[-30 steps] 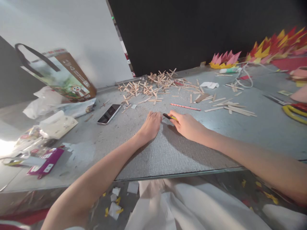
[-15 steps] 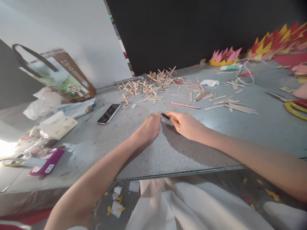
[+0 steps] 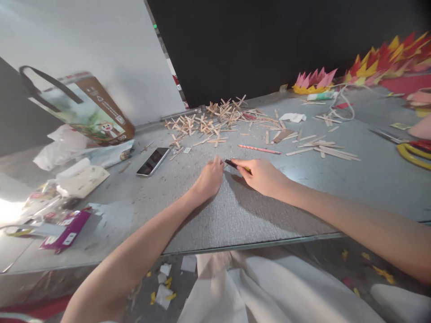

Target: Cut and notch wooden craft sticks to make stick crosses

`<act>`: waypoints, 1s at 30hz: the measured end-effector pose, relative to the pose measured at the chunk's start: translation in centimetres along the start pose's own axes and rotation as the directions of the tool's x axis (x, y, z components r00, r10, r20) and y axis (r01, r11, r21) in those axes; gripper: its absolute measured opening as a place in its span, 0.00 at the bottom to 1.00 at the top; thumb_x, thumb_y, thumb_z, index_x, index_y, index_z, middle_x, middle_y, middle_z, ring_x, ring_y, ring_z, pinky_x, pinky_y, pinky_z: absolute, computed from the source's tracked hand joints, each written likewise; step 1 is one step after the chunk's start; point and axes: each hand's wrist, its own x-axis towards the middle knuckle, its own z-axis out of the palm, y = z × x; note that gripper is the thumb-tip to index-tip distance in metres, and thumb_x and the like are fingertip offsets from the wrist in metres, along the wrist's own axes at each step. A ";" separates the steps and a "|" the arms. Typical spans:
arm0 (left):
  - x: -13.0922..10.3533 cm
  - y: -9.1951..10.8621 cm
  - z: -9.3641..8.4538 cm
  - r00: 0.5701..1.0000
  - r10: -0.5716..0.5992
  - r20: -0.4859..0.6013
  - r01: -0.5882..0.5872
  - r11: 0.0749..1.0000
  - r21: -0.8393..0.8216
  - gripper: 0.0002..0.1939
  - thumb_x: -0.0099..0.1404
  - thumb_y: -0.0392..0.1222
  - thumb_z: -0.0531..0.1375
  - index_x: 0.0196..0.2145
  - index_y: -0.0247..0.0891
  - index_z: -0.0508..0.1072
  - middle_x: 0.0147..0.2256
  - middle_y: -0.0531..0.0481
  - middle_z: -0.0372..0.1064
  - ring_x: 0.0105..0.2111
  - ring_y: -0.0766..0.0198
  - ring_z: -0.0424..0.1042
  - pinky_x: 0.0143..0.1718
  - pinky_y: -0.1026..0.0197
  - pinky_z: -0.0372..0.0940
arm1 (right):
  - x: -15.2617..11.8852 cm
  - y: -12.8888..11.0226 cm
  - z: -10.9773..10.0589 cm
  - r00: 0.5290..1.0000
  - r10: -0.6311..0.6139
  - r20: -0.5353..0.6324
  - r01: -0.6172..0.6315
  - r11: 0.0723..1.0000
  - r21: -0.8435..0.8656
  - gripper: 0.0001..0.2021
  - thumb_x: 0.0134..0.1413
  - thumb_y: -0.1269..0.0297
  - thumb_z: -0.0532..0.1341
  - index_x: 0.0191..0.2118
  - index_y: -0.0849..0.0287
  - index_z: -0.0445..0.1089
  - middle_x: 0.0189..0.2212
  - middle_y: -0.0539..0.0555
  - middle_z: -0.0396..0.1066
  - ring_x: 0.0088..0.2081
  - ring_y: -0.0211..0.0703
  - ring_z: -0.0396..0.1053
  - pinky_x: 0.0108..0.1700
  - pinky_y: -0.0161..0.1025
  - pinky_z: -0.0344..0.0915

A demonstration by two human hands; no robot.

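Black tool [image 3: 231, 163] edged left over grey tabletop [image 3: 202, 226]; black panel [image 3: 262, 49] behind.

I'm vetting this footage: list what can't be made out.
Head view: whether the left hand grips anything, hidden by its fingers.
Head view: rear of the black-yellow tool, hidden by the right hand.
Head view: handle ends of the scissors, cut off by the right edge.

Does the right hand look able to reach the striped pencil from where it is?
Probably yes: the striped pencil lies just beyond the right hand with nothing visible between them, though that hand holds a black-and-yellow tool.
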 end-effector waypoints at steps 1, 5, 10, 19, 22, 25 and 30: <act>0.1 0.1 0.0 0.999 -0.028 -0.020 0.028 1.000 0.000 0.17 0.79 0.45 0.45 0.40 0.40 0.70 0.33 0.42 0.69 0.38 0.51 0.70 0.41 0.51 0.66 | 0.0 0.0 0.0 1.000 -0.006 -0.004 0.005 1.000 -0.030 0.22 0.71 0.67 0.53 0.64 0.57 0.75 0.28 0.54 0.79 0.19 0.36 0.60 0.27 0.37 0.50; 0.5 0.7 -0.2 0.992 -0.124 -0.033 0.123 0.992 -0.040 0.10 0.78 0.39 0.50 0.37 0.40 0.66 0.35 0.46 0.72 0.37 0.58 0.71 0.41 0.56 0.65 | -0.1 0.2 0.2 1.000 -0.018 -0.007 0.017 0.993 -0.115 0.23 0.70 0.67 0.53 0.64 0.57 0.75 0.24 0.53 0.76 0.19 0.37 0.58 0.27 0.38 0.47; 0.7 1.1 -0.4 0.984 -0.180 -0.003 0.179 0.978 -0.109 0.07 0.76 0.37 0.54 0.37 0.39 0.67 0.32 0.50 0.73 0.33 0.62 0.72 0.40 0.59 0.64 | -0.2 0.2 0.7 1.000 -0.002 -0.009 0.000 0.974 -0.226 0.23 0.70 0.64 0.53 0.66 0.56 0.72 0.26 0.56 0.78 0.22 0.42 0.66 0.27 0.38 0.48; 0.9 0.6 -0.2 0.999 -0.035 -0.016 0.033 0.995 -0.098 0.07 0.75 0.34 0.55 0.36 0.39 0.66 0.31 0.51 0.70 0.32 0.63 0.70 0.39 0.60 0.63 | -0.6 -0.4 0.9 0.998 0.024 0.050 -0.004 0.926 -0.377 0.27 0.71 0.66 0.51 0.71 0.59 0.66 0.32 0.62 0.80 0.29 0.50 0.75 0.28 0.40 0.50; 0.9 0.5 -0.2 1.000 -0.010 -0.022 0.008 0.997 -0.082 0.08 0.75 0.34 0.55 0.35 0.39 0.65 0.32 0.50 0.70 0.32 0.62 0.69 0.38 0.60 0.62 | -0.4 -0.5 0.9 0.997 0.026 0.069 0.003 0.919 -0.394 0.27 0.69 0.68 0.52 0.71 0.61 0.65 0.32 0.63 0.80 0.29 0.52 0.75 0.28 0.41 0.50; 0.9 0.5 -0.1 1.000 -0.003 -0.026 0.002 0.998 -0.057 0.08 0.75 0.34 0.54 0.35 0.39 0.65 0.32 0.50 0.70 0.32 0.62 0.69 0.37 0.60 0.61 | -0.1 -0.4 0.9 0.996 0.009 0.089 0.027 0.919 -0.392 0.28 0.68 0.68 0.52 0.71 0.62 0.64 0.32 0.62 0.80 0.29 0.52 0.75 0.28 0.40 0.51; 0.9 0.4 0.0 0.995 -0.089 -0.041 0.086 0.994 -0.070 0.06 0.73 0.34 0.56 0.36 0.39 0.68 0.30 0.51 0.71 0.30 0.63 0.70 0.36 0.61 0.61 | 0.1 -0.4 0.9 0.997 0.009 0.077 0.023 0.914 -0.406 0.28 0.68 0.67 0.52 0.72 0.59 0.63 0.33 0.62 0.80 0.30 0.52 0.76 0.28 0.40 0.50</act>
